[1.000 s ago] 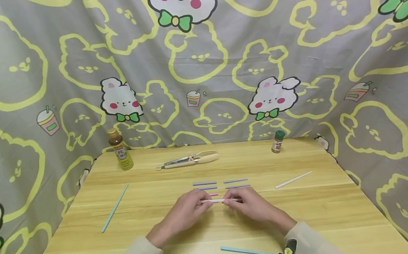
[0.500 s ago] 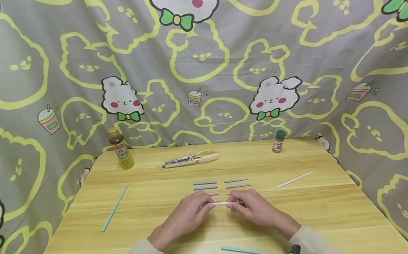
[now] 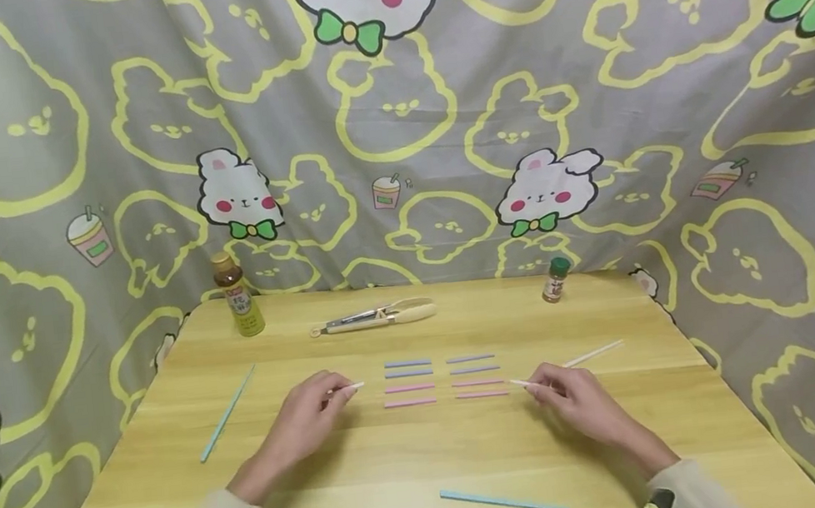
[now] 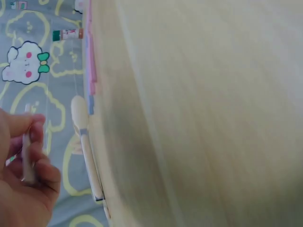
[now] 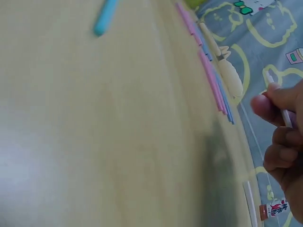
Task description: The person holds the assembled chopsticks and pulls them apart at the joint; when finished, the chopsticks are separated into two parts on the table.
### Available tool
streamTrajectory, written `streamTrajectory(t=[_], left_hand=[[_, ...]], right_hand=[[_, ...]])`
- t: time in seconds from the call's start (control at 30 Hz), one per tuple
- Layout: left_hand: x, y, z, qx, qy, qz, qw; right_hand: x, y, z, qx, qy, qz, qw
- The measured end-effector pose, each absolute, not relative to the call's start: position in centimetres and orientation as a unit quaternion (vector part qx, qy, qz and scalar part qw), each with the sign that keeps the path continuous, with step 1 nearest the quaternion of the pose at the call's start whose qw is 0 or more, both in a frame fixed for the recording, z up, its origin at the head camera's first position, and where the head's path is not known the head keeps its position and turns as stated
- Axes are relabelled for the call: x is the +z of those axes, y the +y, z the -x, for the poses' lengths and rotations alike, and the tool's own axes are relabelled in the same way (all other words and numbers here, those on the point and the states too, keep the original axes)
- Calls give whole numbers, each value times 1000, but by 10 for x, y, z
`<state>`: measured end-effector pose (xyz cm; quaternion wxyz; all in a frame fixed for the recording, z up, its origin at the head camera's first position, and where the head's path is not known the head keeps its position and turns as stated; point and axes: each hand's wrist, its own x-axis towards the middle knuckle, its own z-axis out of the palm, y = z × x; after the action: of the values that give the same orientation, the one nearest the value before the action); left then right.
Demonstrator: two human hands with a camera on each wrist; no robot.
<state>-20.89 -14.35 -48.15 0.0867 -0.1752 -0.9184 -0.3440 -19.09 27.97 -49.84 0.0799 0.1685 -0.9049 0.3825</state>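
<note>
Both hands are raised over the table, well apart. My left hand [image 3: 314,410] pinches a short white stick [image 3: 356,385] between thumb and fingers, its end poking out to the right. In my right hand [image 3: 573,394] is another short white stick [image 3: 519,383], pointing left. Between the hands lie two columns of short thin sticks, purple ones [image 3: 409,374] at the back and pink ones [image 3: 410,403] in front. A longer white stick [image 3: 594,353] lies just beyond the right hand. Part of each held stick is hidden by fingers.
Long blue sticks lie at the left [image 3: 228,414] and near the front [image 3: 504,501]. Along the back of the wooden table [image 3: 374,492] are a sauce bottle [image 3: 240,300], kitchen tongs [image 3: 373,317] and a green-capped spice jar [image 3: 556,280]. A patterned curtain [image 3: 432,134] surrounds the table.
Both hands held one white stick together at the middle. They have moved apart, left and right, each with a short white piece, uncovering the pink sticks.
</note>
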Motion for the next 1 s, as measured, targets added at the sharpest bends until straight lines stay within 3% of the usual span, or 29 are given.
streamTrajectory(t=[0.17, 0.43, 1.0], left_hand=[[-484, -146, 214, -316, -915, 249, 31], [-495, -119, 211, -291, -914, 283, 16], [-499, -78, 214, -187, -920, 339, 51]], right_hand=[[-506, 284, 193, 367, -904, -200, 83], [-517, 262, 193, 334, -908, -236, 87], [-523, 232, 198, 274, -930, -232, 74]])
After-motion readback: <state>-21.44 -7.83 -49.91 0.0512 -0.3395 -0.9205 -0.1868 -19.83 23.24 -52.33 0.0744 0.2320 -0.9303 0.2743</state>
